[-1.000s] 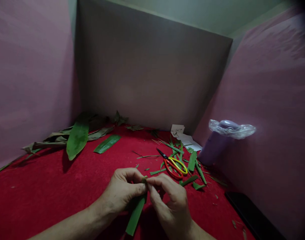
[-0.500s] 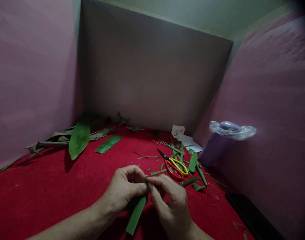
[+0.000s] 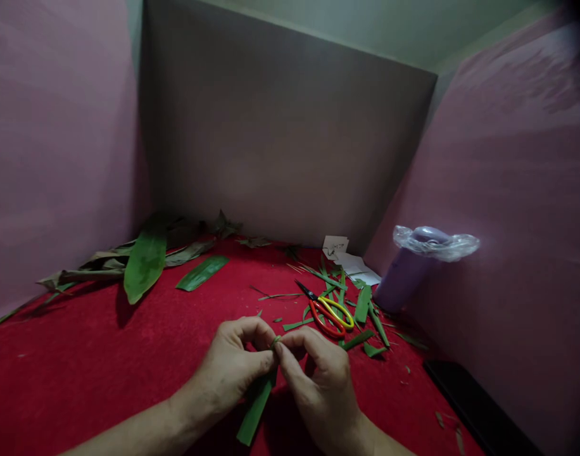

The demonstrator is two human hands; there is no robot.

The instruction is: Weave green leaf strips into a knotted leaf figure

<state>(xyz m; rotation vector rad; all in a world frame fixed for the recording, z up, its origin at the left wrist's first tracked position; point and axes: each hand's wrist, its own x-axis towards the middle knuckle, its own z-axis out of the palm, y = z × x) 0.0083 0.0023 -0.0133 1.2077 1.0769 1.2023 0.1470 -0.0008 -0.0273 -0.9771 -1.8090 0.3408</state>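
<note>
As our left hand (image 3: 223, 366) pinches green leaf strip (image 3: 256, 411) by its top, our right hand (image 3: 321, 380) pinches alongside (neither nearer!), long tail slanting leftward, towards us.

1 L hand (image 3: 223, 367), 1 R hand (image 3: 327, 383), 1 green leaf strip (image 3: 256, 415) btwn. Counter (image 3: 104, 361): 1 pr scissors (image 3: 318, 300) toward R edge; 1 purple bottle (image 3: 404, 278), 1 plastic wrap (image 3: 461, 247), 1 black item (image 3: 480, 405), R edge; approx. 2 white papers (image 3: 356, 268), far edge; 1 broad leaf (image 3: 146, 263), 1 cut leaf pc (image 3: 203, 273) toward far L corner. Dried leaves (image 3: 90, 276), green scraps (image 3: 363, 304): several ea., too tangled to count.
</note>
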